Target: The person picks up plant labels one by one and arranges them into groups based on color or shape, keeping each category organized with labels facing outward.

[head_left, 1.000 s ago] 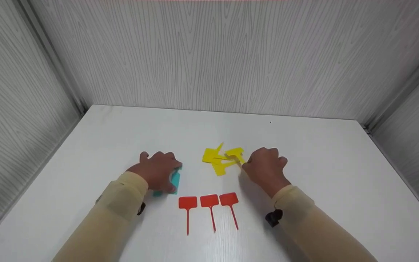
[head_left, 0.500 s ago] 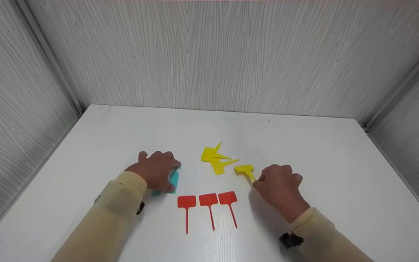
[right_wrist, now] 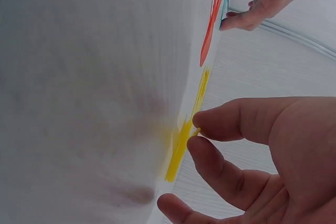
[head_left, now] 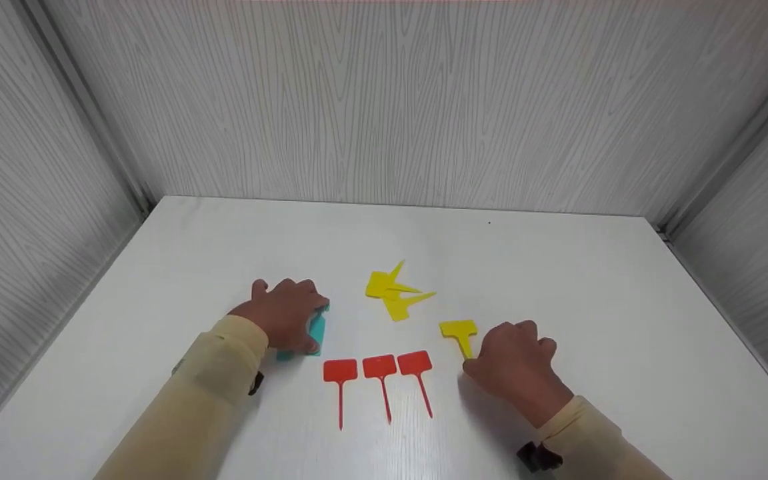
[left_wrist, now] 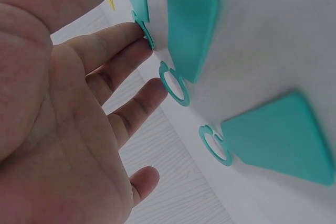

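In the head view my right hand (head_left: 519, 365) pinches the stem tip of a yellow T-shaped plant label (head_left: 459, 328) between thumb and index finger. The label's flat head points away from me, close over the table. My left hand (head_left: 283, 315) spreads over teal tags (head_left: 317, 331) at the left, thumb and a fingertip at the ends of one. The left wrist view shows several teal tags (left_wrist: 191, 24) with open ring ends lying flat, the fingers extended beside their rings. Between the hands is a small overlapping pile of yellow plant labels (head_left: 379, 285).
Three red plant labels, the left one (head_left: 341, 369), the middle one (head_left: 379, 366) and the right one (head_left: 415, 363), lie in a row with stems toward me. The white table (head_left: 557, 267) is bordered by grey wood-grain panels (head_left: 384, 100) at the back and sides.
My right hand has drawn one yellow plant label off the pile, rightward and toward me, and its head has turned to face away. The left hand stays over the teal tags.
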Motion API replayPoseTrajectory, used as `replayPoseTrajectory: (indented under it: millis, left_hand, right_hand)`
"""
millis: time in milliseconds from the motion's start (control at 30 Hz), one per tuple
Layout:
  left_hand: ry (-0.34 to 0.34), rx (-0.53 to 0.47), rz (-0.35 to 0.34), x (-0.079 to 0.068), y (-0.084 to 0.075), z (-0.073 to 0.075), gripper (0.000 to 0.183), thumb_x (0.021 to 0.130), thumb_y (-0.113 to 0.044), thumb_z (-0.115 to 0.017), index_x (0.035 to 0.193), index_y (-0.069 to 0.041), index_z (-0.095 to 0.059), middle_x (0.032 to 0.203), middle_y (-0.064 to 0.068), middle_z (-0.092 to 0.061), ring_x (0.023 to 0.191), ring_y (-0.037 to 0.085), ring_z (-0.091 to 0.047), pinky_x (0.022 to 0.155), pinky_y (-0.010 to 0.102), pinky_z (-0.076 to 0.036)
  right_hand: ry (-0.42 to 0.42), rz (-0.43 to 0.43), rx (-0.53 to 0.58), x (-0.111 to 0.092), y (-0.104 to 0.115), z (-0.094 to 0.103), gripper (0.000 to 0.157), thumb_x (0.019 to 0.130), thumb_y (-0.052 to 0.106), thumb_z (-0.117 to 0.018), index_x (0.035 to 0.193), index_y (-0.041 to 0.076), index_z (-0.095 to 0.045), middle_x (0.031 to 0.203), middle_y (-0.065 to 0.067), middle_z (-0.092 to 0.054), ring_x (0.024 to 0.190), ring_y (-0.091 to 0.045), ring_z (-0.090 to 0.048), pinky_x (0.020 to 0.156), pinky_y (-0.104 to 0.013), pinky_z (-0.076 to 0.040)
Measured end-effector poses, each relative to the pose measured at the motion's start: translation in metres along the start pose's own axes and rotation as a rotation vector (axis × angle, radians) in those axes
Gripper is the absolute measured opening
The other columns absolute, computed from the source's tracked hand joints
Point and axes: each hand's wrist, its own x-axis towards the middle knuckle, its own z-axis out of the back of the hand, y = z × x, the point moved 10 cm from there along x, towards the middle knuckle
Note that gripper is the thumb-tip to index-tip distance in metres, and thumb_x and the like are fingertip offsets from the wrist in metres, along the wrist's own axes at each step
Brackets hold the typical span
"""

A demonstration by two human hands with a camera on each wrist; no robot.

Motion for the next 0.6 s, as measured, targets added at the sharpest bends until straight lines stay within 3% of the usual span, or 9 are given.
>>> replayPoseTrajectory:
  millis: [267,600]
  left_hand:
    - [0.002,-0.008,-0.003,0.001,0.000,0.000,0.091,0.082,-0.042,-0.098,0.161,-0.022,-0.058,0.151,0.010,-0.059,0.137,0.036,-0.052,0.113,0.072,-0.037]
    - [-0.007,0.000,-0.017,0.001,0.001,-0.001,0.087,0.084,-0.041,-0.096,0.161,-0.021,-0.059,0.147,0.010,-0.060,0.137,0.036,-0.053,0.115,0.074,-0.034]
  right_hand:
    - [0.009,0.010,-0.044,-0.004,0.008,-0.004,0.029,0.091,0.025,-0.080,0.083,0.003,-0.063,0.089,-0.011,-0.058,0.115,-0.039,-0.049,0.090,-0.059,-0.039]
    - [-0.005,0.065,-0.047,-0.008,0.014,-0.006,0.026,0.091,0.020,-0.080,0.081,0.002,-0.065,0.089,-0.011,-0.058,0.116,-0.040,-0.050,0.087,-0.061,-0.040]
